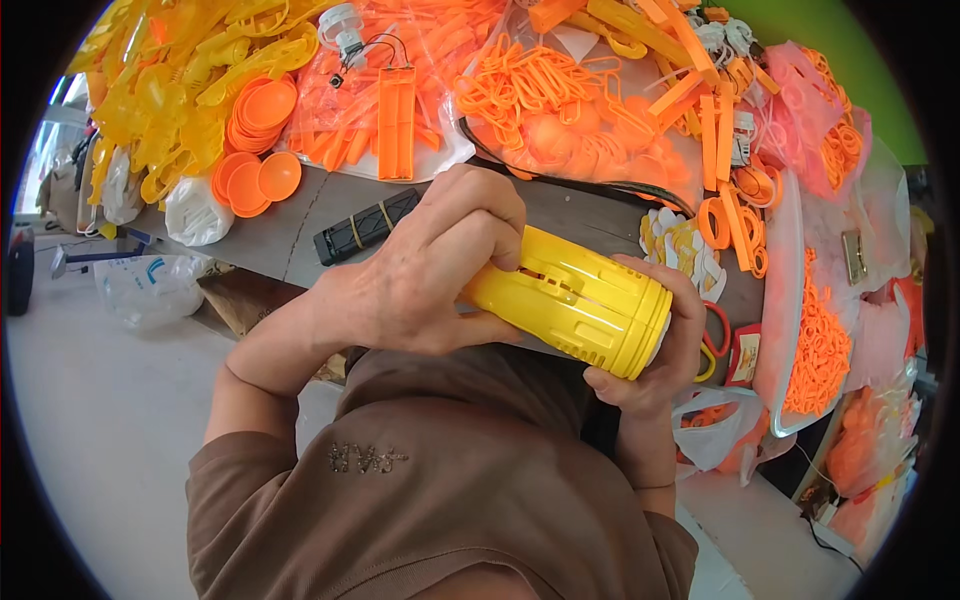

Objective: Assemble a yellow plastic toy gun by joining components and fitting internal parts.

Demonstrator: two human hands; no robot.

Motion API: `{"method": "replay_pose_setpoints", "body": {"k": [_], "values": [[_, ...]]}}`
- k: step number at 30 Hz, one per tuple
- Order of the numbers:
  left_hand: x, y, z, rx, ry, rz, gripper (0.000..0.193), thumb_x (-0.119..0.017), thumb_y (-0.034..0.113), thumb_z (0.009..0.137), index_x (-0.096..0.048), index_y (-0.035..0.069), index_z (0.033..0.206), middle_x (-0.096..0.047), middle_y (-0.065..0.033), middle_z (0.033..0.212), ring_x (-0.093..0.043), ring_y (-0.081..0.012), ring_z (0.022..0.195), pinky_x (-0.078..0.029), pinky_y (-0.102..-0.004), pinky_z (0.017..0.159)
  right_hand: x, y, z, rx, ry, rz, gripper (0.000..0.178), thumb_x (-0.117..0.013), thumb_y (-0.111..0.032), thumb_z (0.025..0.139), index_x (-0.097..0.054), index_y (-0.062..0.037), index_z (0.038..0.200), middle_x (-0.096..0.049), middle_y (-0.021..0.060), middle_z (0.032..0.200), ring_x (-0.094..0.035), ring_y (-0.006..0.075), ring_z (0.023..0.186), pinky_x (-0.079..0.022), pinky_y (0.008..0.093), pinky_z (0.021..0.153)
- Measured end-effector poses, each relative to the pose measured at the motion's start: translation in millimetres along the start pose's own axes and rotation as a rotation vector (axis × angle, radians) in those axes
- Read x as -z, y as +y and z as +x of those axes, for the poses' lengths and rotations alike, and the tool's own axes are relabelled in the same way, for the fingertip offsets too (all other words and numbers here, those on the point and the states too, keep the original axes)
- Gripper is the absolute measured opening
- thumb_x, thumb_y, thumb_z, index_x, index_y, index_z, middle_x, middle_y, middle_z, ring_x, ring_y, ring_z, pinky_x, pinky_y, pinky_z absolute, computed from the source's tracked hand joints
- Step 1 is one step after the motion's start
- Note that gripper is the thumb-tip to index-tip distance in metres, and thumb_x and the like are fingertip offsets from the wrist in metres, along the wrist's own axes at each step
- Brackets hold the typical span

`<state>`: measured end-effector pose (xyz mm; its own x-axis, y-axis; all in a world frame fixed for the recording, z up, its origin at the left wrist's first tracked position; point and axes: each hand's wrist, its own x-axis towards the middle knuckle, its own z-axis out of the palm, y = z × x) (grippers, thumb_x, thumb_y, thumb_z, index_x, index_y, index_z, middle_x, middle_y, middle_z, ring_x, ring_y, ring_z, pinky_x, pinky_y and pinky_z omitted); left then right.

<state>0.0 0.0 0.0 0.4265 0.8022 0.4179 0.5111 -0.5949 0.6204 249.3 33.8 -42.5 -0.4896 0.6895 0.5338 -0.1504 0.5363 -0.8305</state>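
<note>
A yellow plastic flashlight-like housing [585, 305], ribbed at its wide end, lies tilted across my two hands in front of my chest. My left hand [430, 260] is closed round the narrower end, its fingers bent over the top beside a slot. On the wide end, my right hand [665, 372] is wrapped with the thumb underneath and the fingers at the far side. Whether the fingers of my left hand also pinch a small part is hidden. Just beyond my left hand, a black ribbed case [367, 227] with bands round it lies on the grey table [265, 225].
Yellow plastic parts [200, 90] are heaped far left, beside orange round discs [243, 185]. Orange strips [350, 50] and orange loops [530, 80] lie behind. At right are scissors [720, 330], white-and-yellow stickers [683, 250] and a bin [783, 300] of small orange pieces [820, 345].
</note>
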Motion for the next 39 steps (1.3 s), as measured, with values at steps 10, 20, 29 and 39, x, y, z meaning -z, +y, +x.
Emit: {"method": "replay_pose_setpoints", "body": {"k": [10,20,29,39], "values": [[-46,-11,1,0.126,0.547,-0.169,0.061,-0.032,0.044,0.098,-0.064,-0.007,0.091,-0.062,-0.0197,0.087,-0.062,-0.0242,0.075,-0.049,-0.0308,0.065,-12,2,2,0.020,0.082,0.029,0.088,-0.085,-0.022,0.065,-0.032,0.0051,0.129,-0.050,0.0262,0.118,-0.056,0.0307,0.105,-0.047,0.0395,0.091],[-41,-19,9,0.170,0.589,-0.309,0.031,-0.055,0.022,0.090,-0.066,-0.006,0.083,-0.064,-0.0152,0.078,-0.062,-0.0196,0.068,-0.047,-0.0276,0.060,-20,3,5,0.047,0.097,0.008,0.086,-0.084,-0.019,0.065,-0.031,0.0021,0.129,-0.049,0.0242,0.118,-0.056,0.0300,0.106,-0.046,0.0393,0.090],[-17,-7,16,-0.061,-0.027,-0.041,0.080,-0.081,0.053,0.057,-0.055,-0.001,0.110,-0.062,-0.0170,0.088,-0.063,-0.0308,0.071,-0.051,-0.0372,0.063,-5,-4,4,0.008,-0.019,-0.051,0.083,-0.081,-0.034,0.068,-0.036,0.0063,0.124,-0.051,0.0236,0.113,-0.055,0.0304,0.105,-0.045,0.0400,0.090],[-17,-7,16,0.020,-0.089,-0.249,0.052,-0.078,0.015,0.058,-0.055,0.003,0.103,-0.064,-0.0129,0.079,-0.064,-0.0326,0.070,-0.052,-0.0373,0.062,1,-24,30,0.025,-0.255,-0.249,0.081,-0.083,-0.025,0.063,-0.040,0.0045,0.125,-0.053,0.0195,0.113,-0.055,0.0275,0.099,-0.045,0.0361,0.085]]}}
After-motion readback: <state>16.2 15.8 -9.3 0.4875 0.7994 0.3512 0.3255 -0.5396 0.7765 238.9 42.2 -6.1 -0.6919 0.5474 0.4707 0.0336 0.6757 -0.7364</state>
